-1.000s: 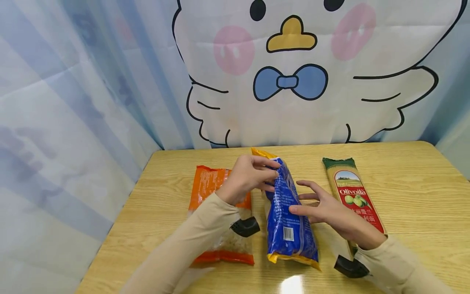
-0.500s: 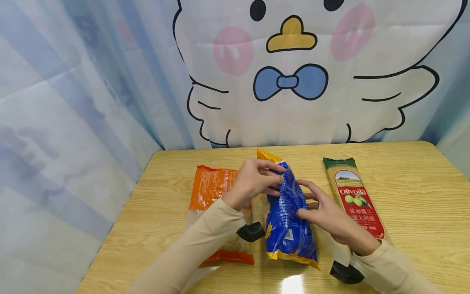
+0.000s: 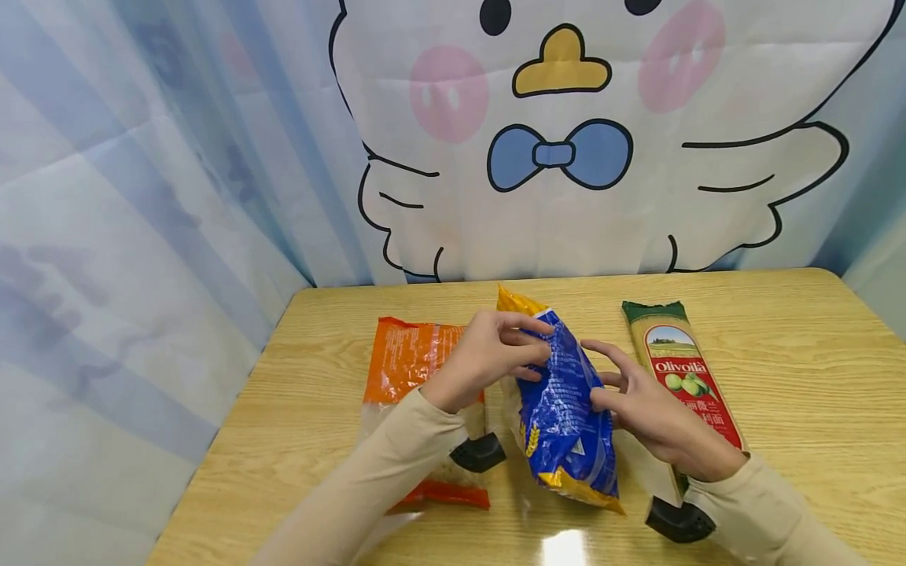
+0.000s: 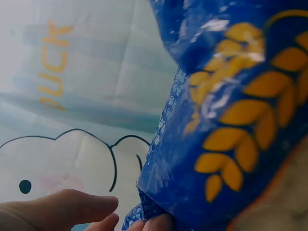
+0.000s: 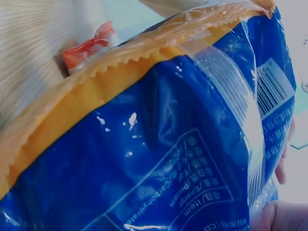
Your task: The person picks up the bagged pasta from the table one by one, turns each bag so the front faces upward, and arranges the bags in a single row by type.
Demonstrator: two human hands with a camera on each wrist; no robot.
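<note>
A plump blue plastic food bag (image 3: 566, 401) with yellow ends and printed wheat ears stands tilted on its side in the middle of the table. My left hand (image 3: 495, 354) holds its upper left part, fingers bent against the film. From the right, my right hand (image 3: 644, 409) grips the bag, thumb on the near face and other fingers partly hidden behind it. In the left wrist view, the wheat print on the blue bag (image 4: 226, 120) fills the right side. The right wrist view shows its yellow serrated seam and a barcode.
Left of the blue bag lies an orange bag (image 3: 406, 362) with a clear lower part and pale contents. A spaghetti pack (image 3: 683, 369) with a green top and red label lies on the right. Behind the wooden table (image 3: 814, 377) hangs a cartoon-printed curtain (image 3: 453, 212).
The blue bag has rolled in my hands, bringing the wheat print on its left side into view and its near end rightward. Both hands have shifted slightly right with it.
</note>
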